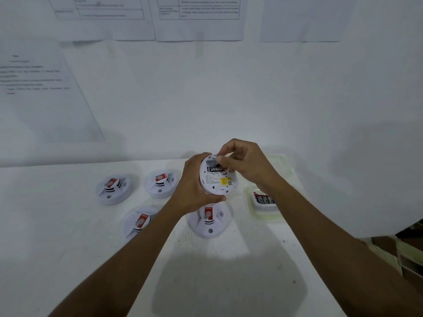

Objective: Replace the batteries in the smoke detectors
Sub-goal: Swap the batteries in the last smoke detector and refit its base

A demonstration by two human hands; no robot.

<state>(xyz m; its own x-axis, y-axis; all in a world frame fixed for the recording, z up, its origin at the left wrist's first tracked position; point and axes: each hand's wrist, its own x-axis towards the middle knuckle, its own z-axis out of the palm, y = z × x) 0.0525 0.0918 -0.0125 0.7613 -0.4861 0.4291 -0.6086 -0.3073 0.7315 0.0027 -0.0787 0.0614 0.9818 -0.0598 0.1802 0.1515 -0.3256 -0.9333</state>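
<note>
My left hand (194, 186) grips a round white smoke detector (217, 181) by its rim and holds it above the table, its back facing me. A black battery (215, 169) lies in its open compartment. At the top of that compartment the curled fingers of my right hand (242, 161) pinch something small; what it is I cannot make out. Several other white smoke detectors with red labels sit face up on the table, among them one (209, 221) just under my hands, one (113, 189) at the left and one (160, 183) behind.
A small white tray (265, 208) with several batteries (264, 199) sits to the right of my hands, with a pale tray (283, 163) behind it. Printed sheets (199, 19) hang on the white wall. The white table's (68, 225) right edge runs near my right forearm.
</note>
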